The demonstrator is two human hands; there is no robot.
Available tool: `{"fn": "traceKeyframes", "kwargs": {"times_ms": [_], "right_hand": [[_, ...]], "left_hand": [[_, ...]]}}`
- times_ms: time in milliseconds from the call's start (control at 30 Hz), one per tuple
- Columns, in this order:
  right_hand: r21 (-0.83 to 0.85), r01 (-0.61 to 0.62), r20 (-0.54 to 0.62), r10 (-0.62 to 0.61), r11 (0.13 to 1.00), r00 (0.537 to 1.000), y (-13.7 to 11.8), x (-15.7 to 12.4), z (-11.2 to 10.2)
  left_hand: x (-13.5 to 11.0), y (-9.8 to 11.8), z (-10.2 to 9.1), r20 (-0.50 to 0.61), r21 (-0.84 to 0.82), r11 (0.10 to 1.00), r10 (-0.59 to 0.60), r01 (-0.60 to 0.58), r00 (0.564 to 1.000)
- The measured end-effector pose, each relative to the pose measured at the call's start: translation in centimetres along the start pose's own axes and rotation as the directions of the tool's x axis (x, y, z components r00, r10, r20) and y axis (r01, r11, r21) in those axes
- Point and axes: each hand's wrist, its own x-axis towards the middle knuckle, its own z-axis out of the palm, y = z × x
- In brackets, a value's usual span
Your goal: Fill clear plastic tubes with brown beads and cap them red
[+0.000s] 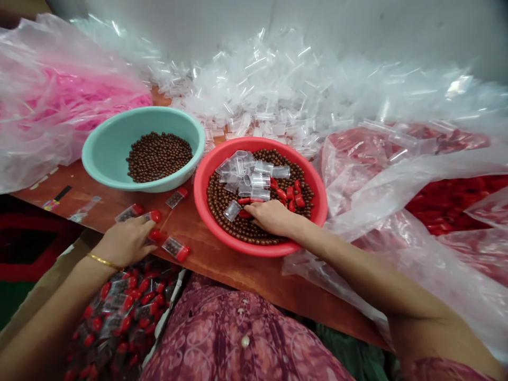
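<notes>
**A:** What lies closest to the camera?

**B:** At six o'clock I see a lap in patterned maroon cloth. At its nine o'clock is a clear plastic bag of finished red-capped tubes [119,312].

**A:** And the hands?

**B:** The left hand [123,241] is palm-down near the front edge of the brown wooden tabletop [206,259]. Its fingers are curled onto two small bead-filled clear tubes with red caps [153,216]. I cannot tell whether it grips either. One more filled tube [177,247] lies at its three o'clock, long axis running ten to four.

The right hand [272,217] rests palm-down inside the round red plastic basin [257,250]. Its fingers are bent into the small brown beads [234,225], and whether they pinch anything is hidden. A single empty clear plastic tube [232,210] lies just at its nine o'clock, axis eight to two. Loose red caps [291,193] sit at its one o'clock and a heap of empty clear tubes [246,177] at eleven. This hand is far nearer all of these than the left.

**A:** Is there open room?

**B:** There is bare wood between the hands. Farther off, a teal plastic bowl [103,153] of beads sits at twelve o'clock from the left hand, just beside the basin. Beyond that, a drift of clear tubes [278,84] runs along the wall.
</notes>
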Motion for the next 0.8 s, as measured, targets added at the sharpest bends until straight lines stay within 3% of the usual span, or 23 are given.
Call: {"fn": "traceKeyframes", "kwargs": {"times_ms": [100, 200, 300, 400, 500, 667, 800], "right_hand": [[-0.012, -0.059, 0.03, 0.06, 0.998, 0.998, 0.3, 0.2, 0.2], [0.045, -0.154, -0.064, 0.157, 0.987, 0.986, 1.1, -0.2, 0.1], [0.157, -0.347, -0.111, 0.366, 0.925, 0.924, 1.9, -0.5, -0.1], [0.255, -0.451, -0.104, 0.488, 0.855, 0.867, 2.7, -0.5, -0.3], [0.327, -0.469, -0.152, 0.535, 0.821, 0.831, 3.1, -0.4, -0.4], [0.451, -0.434, -0.275, 0.584, 0.78, 0.764, 3.5, -0.7, -0.5], [0.535, -0.395, -0.324, 0.613, 0.747, 0.72, 3.7, -1.1, -0.5]], "left_hand": [[2.0, 2.5, -1.9, -0.015, 0.016, 0.997, 0.082, -0.082, 0.996], [6.0, 7.2, -4.2, -0.052, 0.011, 0.989, 0.147, -0.146, 0.988], [10.7, 11.6, -4.3, 0.134, 0.131, 0.967, 0.2, -0.218, 0.97], [14.1, 13.9, -2.9, 0.37, 0.186, 0.95, 0.168, -0.25, 0.914], [15.1, 14.8, -1.8, 0.44, 0.196, 0.931, 0.198, -0.309, 0.876], [14.4, 16.0, -1.6, 0.425, 0.127, 0.881, 0.367, -0.456, 0.828], [15.3, 18.0, -0.2, 0.383, 0.029, 0.851, 0.475, -0.524, 0.792]]}}
